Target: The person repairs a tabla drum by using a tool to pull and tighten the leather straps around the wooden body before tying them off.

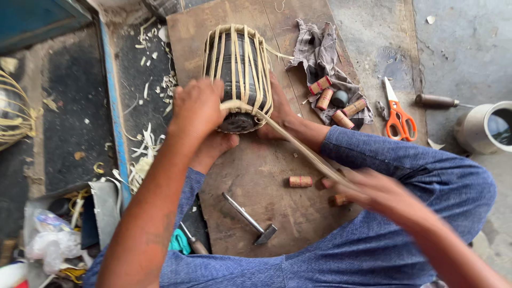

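**A:** What's on the board point(298, 48), counted?

**B:** One dark drum point(237, 74) laced with pale straps, one hammer point(250, 218), and six wooden dowels: four on the grey cloth point(320, 50) at about two o'clock from the drum, with a dark round object among them; one loose dowel point(300, 181); and one by the right hand. One pair of orange scissors point(399, 114) lies at three o'clock.

**A:** And the fingers?

**B:** The left hand point(197, 109) is clamped over the drum's near rim, at seven o'clock. The right hand point(362, 186), blurred, grips the long strap point(298, 146) running from that rim toward four o'clock, pulled taut.

**A:** Arm pose?

**B:** Left forearm reaches straight up; the right crosses the blue-clad knee point(426, 176). Feet brace the drum underneath.
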